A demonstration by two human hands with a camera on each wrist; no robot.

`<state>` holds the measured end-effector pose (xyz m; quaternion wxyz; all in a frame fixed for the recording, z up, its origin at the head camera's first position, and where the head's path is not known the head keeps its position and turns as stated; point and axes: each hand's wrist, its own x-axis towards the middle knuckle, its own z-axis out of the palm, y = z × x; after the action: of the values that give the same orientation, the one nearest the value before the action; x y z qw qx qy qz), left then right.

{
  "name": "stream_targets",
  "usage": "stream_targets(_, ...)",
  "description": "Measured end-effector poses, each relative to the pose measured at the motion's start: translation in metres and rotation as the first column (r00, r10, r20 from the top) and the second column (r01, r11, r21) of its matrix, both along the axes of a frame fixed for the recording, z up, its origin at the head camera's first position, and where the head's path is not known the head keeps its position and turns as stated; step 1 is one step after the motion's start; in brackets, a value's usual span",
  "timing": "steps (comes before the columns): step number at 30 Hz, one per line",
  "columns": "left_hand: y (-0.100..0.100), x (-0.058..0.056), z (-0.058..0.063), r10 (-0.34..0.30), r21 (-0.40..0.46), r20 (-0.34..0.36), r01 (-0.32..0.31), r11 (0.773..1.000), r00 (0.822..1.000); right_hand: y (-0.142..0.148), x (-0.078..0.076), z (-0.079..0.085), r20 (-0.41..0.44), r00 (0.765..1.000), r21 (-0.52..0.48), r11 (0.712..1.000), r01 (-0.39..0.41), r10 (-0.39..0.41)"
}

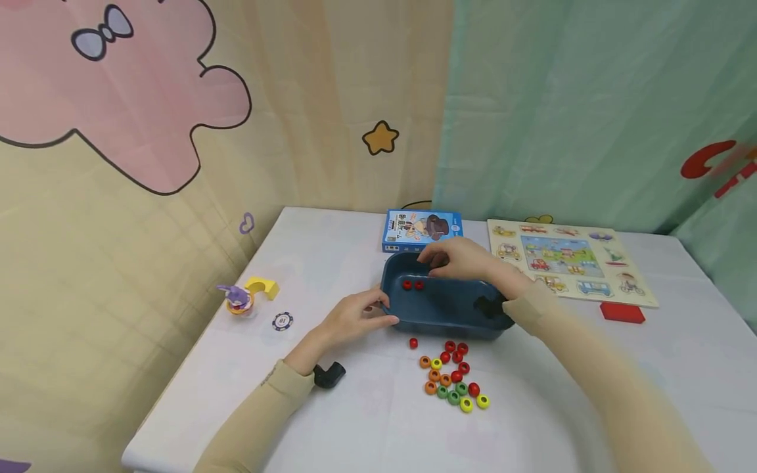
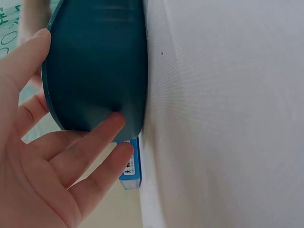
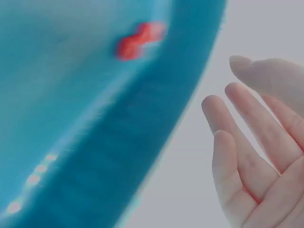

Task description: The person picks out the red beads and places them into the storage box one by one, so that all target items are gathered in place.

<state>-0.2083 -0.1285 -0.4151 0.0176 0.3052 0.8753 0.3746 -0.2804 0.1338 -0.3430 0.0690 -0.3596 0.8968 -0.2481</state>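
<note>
A dark blue-green plastic basin (image 1: 443, 309) stands on the white table with two red beads (image 1: 412, 285) inside near its left end. My left hand (image 1: 357, 312) holds the basin's left end. In the left wrist view the thumb (image 2: 42, 40) lies at the rim, and some fingers touch the outer wall. Over the basin's far side is my right hand (image 1: 458, 258), its fingers loosely bent. Nothing shows between those fingers in the right wrist view, where the red beads (image 3: 140, 40) look blurred. In front of the basin lie loose red, orange, yellow and green beads (image 1: 453, 378).
Behind the basin is a blue box (image 1: 421, 230). A wooden picture puzzle board (image 1: 568, 259) and a red block (image 1: 622, 313) are at the right. Farther left lie a poker chip (image 1: 282, 321), a yellow arch block (image 1: 262, 287) and a purple figurine (image 1: 238, 299).
</note>
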Motion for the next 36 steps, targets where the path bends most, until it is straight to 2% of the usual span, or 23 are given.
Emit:
stream_targets(4, 0.0, 0.0, 0.0, -0.004, 0.011, -0.014, 0.004, 1.0, 1.0, 0.02, 0.037, 0.02, -0.001, 0.997, -0.142, 0.987, -0.072, 0.073)
stream_targets(7, 0.0, 0.0, -0.001, 0.0, 0.008, -0.009, 0.0, 1.0, 1.0, 0.035, 0.067, 0.02, 0.024, 0.992, -0.225, 0.967, -0.118, 0.126)
stream_targets(11, -0.001, 0.0, -0.001, 0.003, 0.001, -0.014, -0.003, 1.0, 1.0, 0.051, 0.099, 0.001, 0.062, 0.986, -0.275, 0.952, -0.133, 0.155)
stream_targets(15, -0.001, -0.001, -0.001, -0.002, 0.003, -0.019, 0.002, 1.0, 1.0, 0.061, 0.116, -0.027, 0.106, 0.986, -0.273, 0.957, -0.098, 0.132)
stream_targets(19, -0.001, -0.002, -0.001, -0.008, 0.004, -0.02, 0.008, 1.0, 1.0, 0.064, 0.125, -0.052, 0.155, 0.987, -0.207, 0.978, -0.007, 0.04)
stream_targets(23, 0.0, -0.002, 0.0, -0.011, 0.005, -0.02, 0.011, 1.0, 1.0, 0.064, 0.129, -0.068, 0.137, 0.99, -0.142, 0.988, 0.056, -0.036)
stream_targets(28, 0.0, -0.001, 0.001, -0.009, 0.004, -0.01, 0.009, 1.0, 1.0, 0.063, 0.128, -0.077, 0.061, 0.995, -0.102, 0.992, 0.081, -0.075)
stream_targets(36, 0.0, 0.0, 0.001, 0.003, -0.005, -0.006, -0.003, 1.0, 1.0, 0.062, 0.128, -0.085, 0.015, 0.991, -0.101, 0.986, 0.132, -0.132)
